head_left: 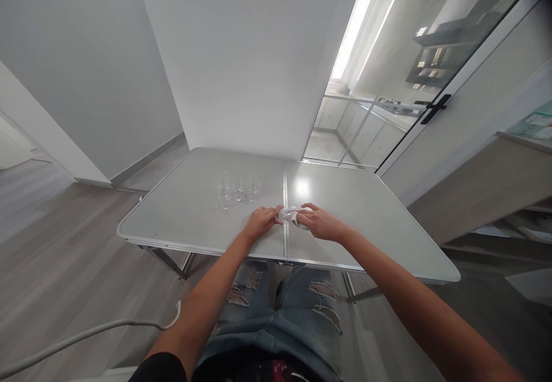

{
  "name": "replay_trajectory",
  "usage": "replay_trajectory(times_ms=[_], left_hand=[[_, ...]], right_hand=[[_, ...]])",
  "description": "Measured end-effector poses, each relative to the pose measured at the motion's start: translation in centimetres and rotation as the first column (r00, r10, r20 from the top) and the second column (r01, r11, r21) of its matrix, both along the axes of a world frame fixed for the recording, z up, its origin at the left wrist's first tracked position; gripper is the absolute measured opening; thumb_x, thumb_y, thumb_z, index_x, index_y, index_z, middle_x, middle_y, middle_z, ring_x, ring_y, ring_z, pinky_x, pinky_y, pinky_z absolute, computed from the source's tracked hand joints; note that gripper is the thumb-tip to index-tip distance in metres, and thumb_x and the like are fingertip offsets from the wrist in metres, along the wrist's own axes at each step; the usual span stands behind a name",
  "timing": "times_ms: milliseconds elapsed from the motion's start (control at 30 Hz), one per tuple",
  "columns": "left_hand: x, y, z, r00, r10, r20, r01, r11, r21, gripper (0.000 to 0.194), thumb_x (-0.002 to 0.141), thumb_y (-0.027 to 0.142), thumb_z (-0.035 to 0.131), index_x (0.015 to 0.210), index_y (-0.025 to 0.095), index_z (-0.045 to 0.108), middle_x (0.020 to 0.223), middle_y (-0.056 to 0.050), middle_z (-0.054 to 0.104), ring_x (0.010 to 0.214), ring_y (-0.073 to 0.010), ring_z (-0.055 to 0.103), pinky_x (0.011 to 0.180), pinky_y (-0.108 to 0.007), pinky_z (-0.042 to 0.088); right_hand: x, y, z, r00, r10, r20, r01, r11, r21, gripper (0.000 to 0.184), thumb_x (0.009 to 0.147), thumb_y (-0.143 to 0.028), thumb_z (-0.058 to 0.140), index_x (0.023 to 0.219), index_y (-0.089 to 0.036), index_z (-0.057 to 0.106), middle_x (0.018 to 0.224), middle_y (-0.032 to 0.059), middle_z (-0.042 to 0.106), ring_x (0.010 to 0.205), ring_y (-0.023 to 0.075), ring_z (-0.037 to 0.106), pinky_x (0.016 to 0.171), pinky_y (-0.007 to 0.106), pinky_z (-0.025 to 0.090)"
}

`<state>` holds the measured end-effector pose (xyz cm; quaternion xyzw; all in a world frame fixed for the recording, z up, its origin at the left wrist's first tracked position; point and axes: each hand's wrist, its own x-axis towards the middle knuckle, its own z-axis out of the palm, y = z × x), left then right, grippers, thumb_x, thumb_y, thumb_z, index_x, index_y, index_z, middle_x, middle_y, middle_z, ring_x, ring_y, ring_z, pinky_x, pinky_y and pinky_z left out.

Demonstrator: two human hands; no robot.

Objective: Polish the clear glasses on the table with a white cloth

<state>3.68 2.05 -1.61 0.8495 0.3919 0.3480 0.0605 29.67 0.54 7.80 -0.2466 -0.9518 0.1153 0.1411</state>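
The clear glass (287, 214) lies between the hands by the table's (357, 203) middle seam, long axis roughly left to right, left hand (260, 222) pinching one end, right hand (322, 223) touching the other, its grip too unclear to tell.

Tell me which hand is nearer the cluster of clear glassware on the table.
Left. The left hand is just right of the clear glassware, nearer the wearer; the right hand is farther off, across the metal seam.
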Motion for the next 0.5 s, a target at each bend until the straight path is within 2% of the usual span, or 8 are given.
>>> replay_trajectory(times_ms=[67, 167, 267, 333, 367, 433, 500], left_hand=[[0.0, 0.08, -0.05, 1.0, 0.003, 0.015, -0.003, 1.0, 0.001, 0.045, 0.093, 0.042, 0.061, 0.136, 0.027, 0.057, 0.095, -0.007, 0.072, 0.081, -0.0182, 0.066, 0.08, -0.031, 0.047], [-0.03, 0.17, -0.13, 0.999, 0.012, 0.04, -0.013, 1.0, 0.02, 0.046, 0.093, 0.043, 0.062, 0.136, 0.028, 0.058, 0.092, -0.006, 0.072, 0.078, -0.0186, 0.065, 0.078, -0.031, 0.046], [-0.03, 0.19, -0.22, 1.0, 0.006, 0.002, -0.006, 1.0, 0.021, 0.046, 0.094, 0.042, 0.06, 0.137, 0.028, 0.057, 0.089, -0.007, 0.071, 0.079, -0.0192, 0.065, 0.078, -0.031, 0.045], [0.0, 0.19, -0.27, 1.0, -0.006, -0.029, 0.007, 1.0, 0.022, 0.045, 0.095, 0.041, 0.059, 0.137, 0.028, 0.057, 0.089, -0.007, 0.07, 0.079, -0.0191, 0.064, 0.079, -0.032, 0.045], [0.03, 0.18, -0.28, 0.999, -0.013, -0.032, 0.014, 1.0, 0.025, 0.044, 0.095, 0.041, 0.06, 0.137, 0.027, 0.058, 0.089, -0.007, 0.07, 0.079, -0.0189, 0.064, 0.079, -0.032, 0.045], [0.06, 0.13, -0.24, 0.999, -0.034, -0.009, 0.034, 0.999, 0.037, 0.043, 0.094, 0.041, 0.061, 0.135, 0.028, 0.058, 0.089, -0.006, 0.07, 0.078, -0.0187, 0.064, 0.079, -0.032, 0.046], [0.06, 0.07, -0.12, 0.998, -0.052, 0.022, 0.051, 0.997, 0.053, 0.041, 0.094, 0.041, 0.061, 0.133, 0.028, 0.059, 0.088, -0.006, 0.07, 0.08, -0.0187, 0.065, 0.079, -0.032, 0.046]], right_hand=[[-0.05, 0.15, -0.07, 1.0, -0.003, -0.022, 0.002, 0.999, -0.038, 0.035, 0.073, 0.0, 0.048, 0.095, -0.024, 0.059, 0.095, 0.0044, 0.069, 0.086, 0.0216, 0.062, 0.106, 0.046, 0.034], [-0.41, 0.08, 0.14, 0.994, -0.094, -0.064, 0.08, 0.978, -0.192, 0.019, 0.081, -0.008, 0.048, 0.09, -0.024, 0.055, 0.088, 0.0029, 0.064, 0.083, 0.0206, 0.057, 0.091, 0.039, 0.042], [-0.67, -0.22, 0.52, 0.968, -0.221, -0.12, 0.148, 0.887, -0.438, 0.004, 0.087, -0.02, 0.053, 0.088, -0.024, 0.051, 0.082, -0.0007, 0.058, 0.075, 0.0174, 0.05, 0.073, 0.03, 0.042], [-0.69, -0.42, 0.73, 0.937, -0.31, -0.164, 0.151, 0.78, -0.608, 0.007, 0.085, -0.025, 0.058, 0.085, -0.024, 0.051, 0.079, -0.0024, 0.056, 0.072, 0.0157, 0.047, 0.068, 0.028, 0.04], [-0.68, -0.5, 0.79, 0.913, -0.365, -0.185, 0.142, 0.707, -0.693, 0.009, 0.084, -0.026, 0.06, 0.084, -0.023, 0.052, 0.078, -0.0026, 0.055, 0.072, 0.0153, 0.047, 0.066, 0.027, 0.04], [-0.74, -0.59, 0.82, 0.842, -0.496, -0.215, 0.091, 0.523, -0.848, 0.01, 0.08, -0.025, 0.064, 0.085, -0.023, 0.056, 0.079, -0.002, 0.057, 0.072, 0.0151, 0.05, 0.064, 0.026, 0.041], [-0.98, -0.58, 0.73, 0.752, -0.618, -0.229, -0.009, 0.338, -0.941, 0.015, 0.075, -0.023, 0.067, 0.088, -0.022, 0.06, 0.082, -0.0003, 0.062, 0.073, 0.0158, 0.055, 0.064, 0.027, 0.044]])
